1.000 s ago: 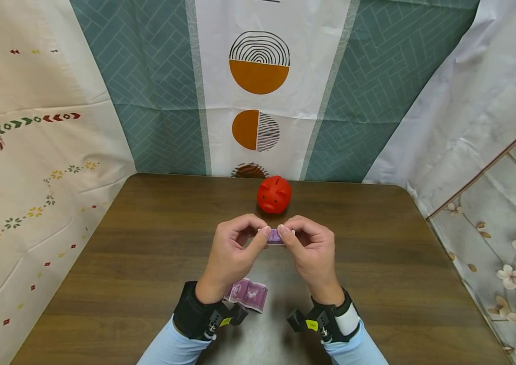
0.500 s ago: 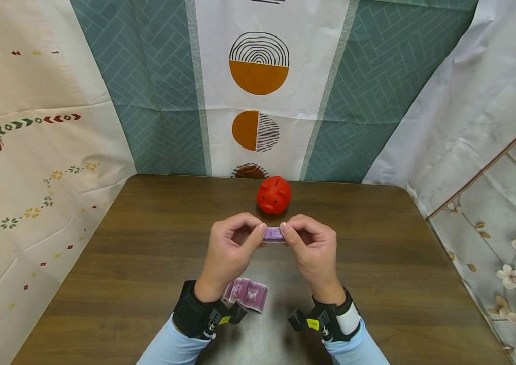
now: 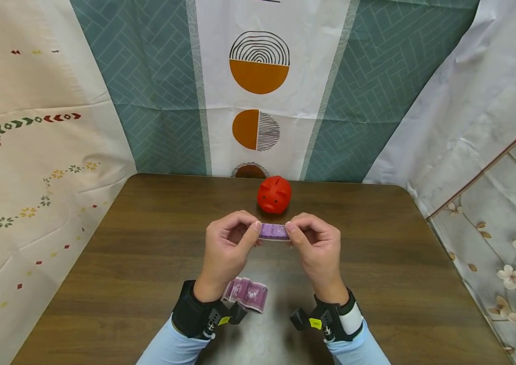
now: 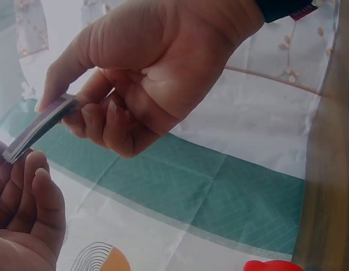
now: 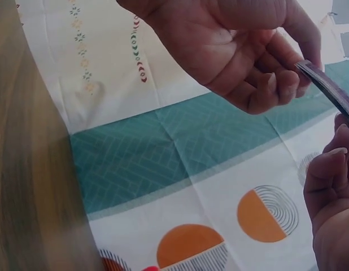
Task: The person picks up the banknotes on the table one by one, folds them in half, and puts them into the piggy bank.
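Note:
A narrow folded purple banknote (image 3: 273, 231) is stretched between both hands above the middle of the table. My left hand (image 3: 226, 248) pinches its left end between thumb and fingers. The right end is pinched by my right hand (image 3: 317, 248) in the same way. Both wrist views show the banknote edge-on as a thin stack of layers (image 4: 40, 127), with its ends hidden under the fingertips. Below the left wrist, on the table, lies another creased purple banknote (image 3: 254, 295), partly covered by the wrist gear. A red piggy bank (image 3: 274, 194) stands just beyond the hands.
The brown wooden table (image 3: 148, 228) ends at a patterned teal and white cloth (image 3: 166, 101) behind the piggy bank. Patterned cloths also hang at the left and right sides. Small black cameras (image 3: 301, 319) are strapped at both wrists.
The hands have drawn slightly apart, showing more of the folded banknote between the fingertips. The piggy bank and the banknote on the table have stayed in place.

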A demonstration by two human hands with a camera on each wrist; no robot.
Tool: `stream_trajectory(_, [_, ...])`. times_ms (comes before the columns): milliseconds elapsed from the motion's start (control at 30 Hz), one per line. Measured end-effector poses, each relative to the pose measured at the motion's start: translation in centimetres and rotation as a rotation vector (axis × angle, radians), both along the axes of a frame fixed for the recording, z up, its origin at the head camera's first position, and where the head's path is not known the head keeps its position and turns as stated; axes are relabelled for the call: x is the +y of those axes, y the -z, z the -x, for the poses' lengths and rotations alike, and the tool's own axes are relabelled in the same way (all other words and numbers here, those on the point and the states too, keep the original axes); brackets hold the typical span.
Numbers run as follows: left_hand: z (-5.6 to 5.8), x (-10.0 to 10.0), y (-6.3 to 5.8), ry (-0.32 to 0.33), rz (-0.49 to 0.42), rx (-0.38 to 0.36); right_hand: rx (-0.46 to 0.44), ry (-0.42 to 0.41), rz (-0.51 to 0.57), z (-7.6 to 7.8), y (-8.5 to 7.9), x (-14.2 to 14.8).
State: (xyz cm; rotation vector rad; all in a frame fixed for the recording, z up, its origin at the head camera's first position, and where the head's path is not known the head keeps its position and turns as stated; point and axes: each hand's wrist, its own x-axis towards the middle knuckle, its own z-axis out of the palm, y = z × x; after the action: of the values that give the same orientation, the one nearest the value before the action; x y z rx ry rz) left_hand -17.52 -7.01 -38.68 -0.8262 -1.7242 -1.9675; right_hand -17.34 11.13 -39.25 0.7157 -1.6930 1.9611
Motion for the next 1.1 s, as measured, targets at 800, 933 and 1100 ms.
stream_trajectory(800, [0.3, 1.5, 0.6, -0.091, 0.047, 0.247, 0.125, 0.221, -0.024, -0.1, 0.3, -1.4])
stream_trajectory(933, [0.4, 1.7, 0.6, -0.189, 0.098, 0.33, 0.146, 0.113, -0.06, -0.1, 0.5, -1.6])
stream_trajectory(1100, [0.5, 1.6, 0.6, -0.244, 0.163, 0.397, 0.148, 0.023, -0.09, 0.0, 0.6, -1.5])
